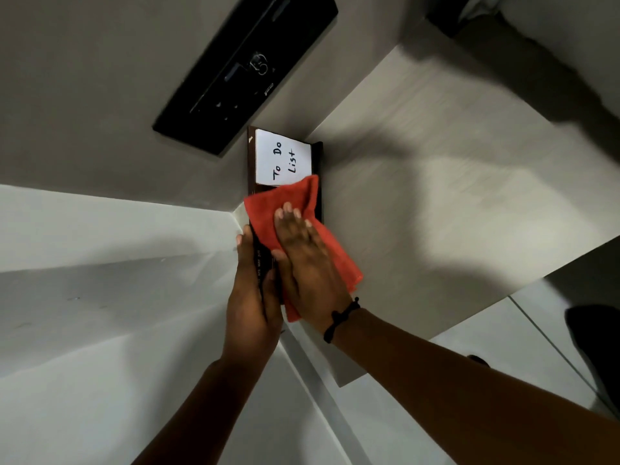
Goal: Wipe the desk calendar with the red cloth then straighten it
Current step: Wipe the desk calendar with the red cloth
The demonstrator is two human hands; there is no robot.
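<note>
A dark brown desk calendar [251,162] stands on the pale desk [436,196], with a white card reading "To Do List" on its far part. Over the near part of the calendar's face lies the red cloth [281,206]. My right hand [308,263] lies flat on the cloth, fingers spread, pressing it against the calendar. My left hand [251,297] grips the calendar's near left edge, where small month lettering shows. The cloth and both hands hide most of the near half of the calendar.
A black rectangular device [245,62] hangs on the grey wall behind the calendar. The desk's edge runs close by on the near right, with white floor [100,364] below. A dark shape [593,347] sits at the right margin.
</note>
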